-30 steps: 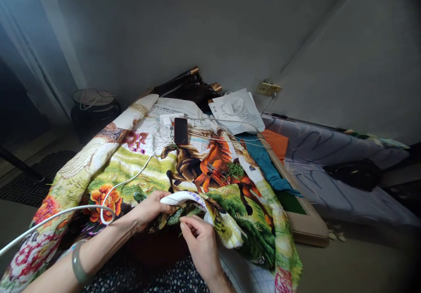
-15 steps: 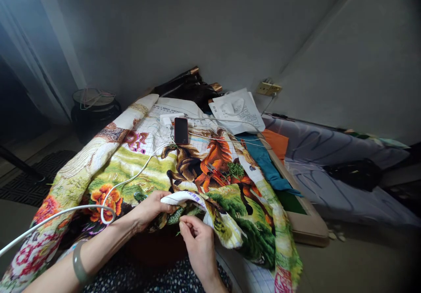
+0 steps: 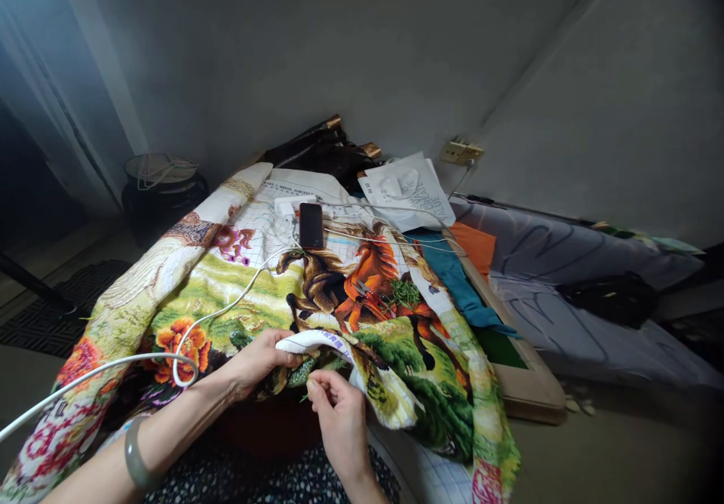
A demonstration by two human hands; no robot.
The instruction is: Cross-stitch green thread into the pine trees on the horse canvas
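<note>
A large embroidered cloth (image 3: 237,293) with horses, flowers and green trees lies spread over my lap and the surface ahead. My left hand (image 3: 261,358) grips its folded white near edge (image 3: 317,340), a green bangle on that wrist. My right hand (image 3: 338,412) sits just below the fold, its thumb and fingers pinched on something fine, probably a needle with green thread, too small to make out. The two hands are almost touching.
A dark phone (image 3: 311,225) lies on the cloth with a white cable (image 3: 170,357) looping past my left arm. Small scissors and green thread (image 3: 390,293) rest on the horses. A white bag (image 3: 408,187), a wooden frame (image 3: 526,383) and bedding (image 3: 566,262) lie right; a dark pot (image 3: 161,187) stands left.
My right hand has shifted slightly left and nearer to me below the fold. My left hand and the cloth have stayed in place.
</note>
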